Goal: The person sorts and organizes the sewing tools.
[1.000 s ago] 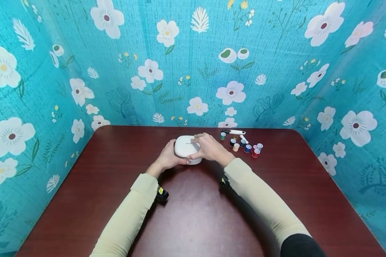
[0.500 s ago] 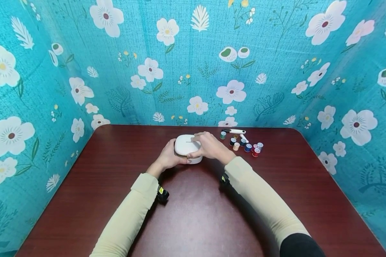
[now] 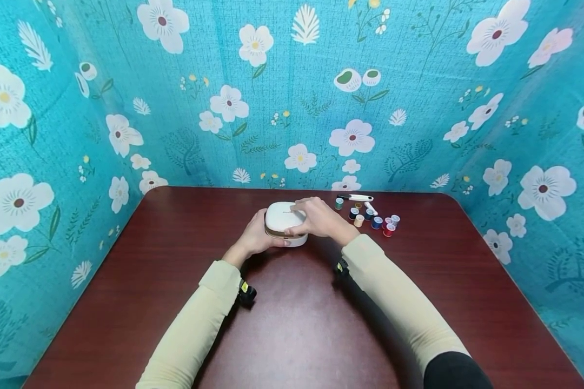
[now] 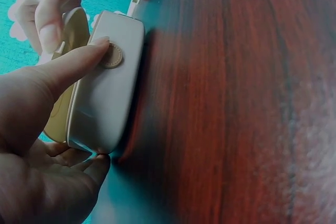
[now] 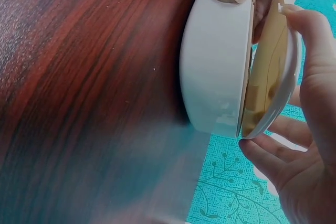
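Observation:
A white rounded sewing box (image 3: 299,241) stands near the back middle of the table, its lid (image 3: 278,217) tilted partway up. In the right wrist view the lid's tan inner side (image 5: 269,61) shows above the base (image 5: 212,72). My left hand (image 3: 256,235) grips the base from the left, its thumb lying by the round tan button (image 4: 113,56) on the front. My right hand (image 3: 319,219) holds the lid, with the thumb at its front edge and the fingers spread over its top and side. The box's contents are hidden.
Several thread spools (image 3: 377,222) stand on the table right of the box. A white-and-black tool (image 3: 360,198) and a small white piece (image 3: 371,208) lie behind them. A flowered blue cloth (image 3: 292,108) hangs behind the table (image 3: 282,335).
The lid's front edge has risen, pulled up by my right hand, and a tan gap has widened between lid and base. My left hand stays on the base.

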A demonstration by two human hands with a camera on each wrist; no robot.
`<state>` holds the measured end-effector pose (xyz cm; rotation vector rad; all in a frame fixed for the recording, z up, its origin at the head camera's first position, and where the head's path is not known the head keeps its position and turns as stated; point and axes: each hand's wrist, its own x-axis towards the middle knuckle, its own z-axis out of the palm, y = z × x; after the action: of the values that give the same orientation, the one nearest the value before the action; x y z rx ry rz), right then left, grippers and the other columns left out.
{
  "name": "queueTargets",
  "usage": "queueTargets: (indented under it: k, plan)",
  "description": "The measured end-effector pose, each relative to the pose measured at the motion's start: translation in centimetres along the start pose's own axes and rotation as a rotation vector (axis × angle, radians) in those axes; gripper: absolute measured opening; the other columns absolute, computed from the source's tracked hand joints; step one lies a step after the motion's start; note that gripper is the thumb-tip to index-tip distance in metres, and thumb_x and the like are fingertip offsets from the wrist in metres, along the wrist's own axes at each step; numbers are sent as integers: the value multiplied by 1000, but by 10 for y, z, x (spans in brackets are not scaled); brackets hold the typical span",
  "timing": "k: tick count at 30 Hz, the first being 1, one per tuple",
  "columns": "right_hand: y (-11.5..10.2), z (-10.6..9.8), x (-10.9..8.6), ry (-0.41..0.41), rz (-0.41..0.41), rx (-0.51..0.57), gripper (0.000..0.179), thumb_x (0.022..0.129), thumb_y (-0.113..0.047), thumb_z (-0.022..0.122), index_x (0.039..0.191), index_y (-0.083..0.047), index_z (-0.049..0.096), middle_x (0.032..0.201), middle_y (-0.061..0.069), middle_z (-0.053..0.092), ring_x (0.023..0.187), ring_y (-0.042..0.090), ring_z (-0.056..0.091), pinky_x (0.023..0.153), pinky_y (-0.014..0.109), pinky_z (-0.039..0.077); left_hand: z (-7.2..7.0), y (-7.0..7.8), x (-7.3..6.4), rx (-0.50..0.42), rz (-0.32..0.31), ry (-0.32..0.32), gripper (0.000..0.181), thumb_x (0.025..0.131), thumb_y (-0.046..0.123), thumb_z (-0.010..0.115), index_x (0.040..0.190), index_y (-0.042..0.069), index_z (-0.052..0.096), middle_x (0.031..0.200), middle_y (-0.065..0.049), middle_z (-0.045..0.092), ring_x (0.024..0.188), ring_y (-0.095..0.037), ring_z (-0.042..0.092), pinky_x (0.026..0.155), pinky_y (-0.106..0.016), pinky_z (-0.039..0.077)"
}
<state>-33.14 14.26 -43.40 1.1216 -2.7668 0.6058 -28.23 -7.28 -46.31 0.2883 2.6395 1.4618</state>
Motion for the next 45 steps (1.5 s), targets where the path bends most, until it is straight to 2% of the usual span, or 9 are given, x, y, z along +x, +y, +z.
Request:
queueTargets:
  k: [8,13,20,27,32,45]
  plan:
    - [2,3,0,-13,11,5,66,80,-51,84,123,-3,73,122,16,71,106,26,67,83,37,56,4,-5,0,-4,-19,3,110,67,20,98,153,0,32,147,-19,42,134,-34,44,115,-49,32]
    - [3,3,0,-27,16,21,66,81,-51,83,125,-3,72,127,18,69,115,28,65,89,40,55,4,-6,1,0,-11,6,110,67,21,98,153,0,32,149,-19,42,135,-34,43,115,-49,32]
    - [4,0,2,-18,18,27,67,81,-49,83,127,-2,71,128,18,68,119,30,64,91,42,55,3,-4,2,17,-16,8,111,69,24,97,154,0,29,149,-19,42,135,-34,44,114,-50,34]
    - [5,-1,2,-27,35,43,66,85,-46,79,132,-1,68,133,19,65,125,32,61,98,45,52,4,-4,2,-7,-27,-4,112,70,22,97,155,2,27,150,-19,39,137,-34,41,116,-49,31]
    - [5,-1,1,-35,46,45,66,90,-46,76,137,-1,64,137,20,63,130,33,58,105,46,48,5,-6,4,-45,-7,6,111,69,19,97,155,3,29,150,-18,39,137,-34,41,116,-49,30]
    - [6,-1,0,-38,74,51,66,94,-51,70,140,-3,62,140,16,61,132,30,56,108,47,45,6,-5,3,-46,16,11,109,70,17,96,154,2,30,150,-19,40,136,-34,42,115,-49,32]
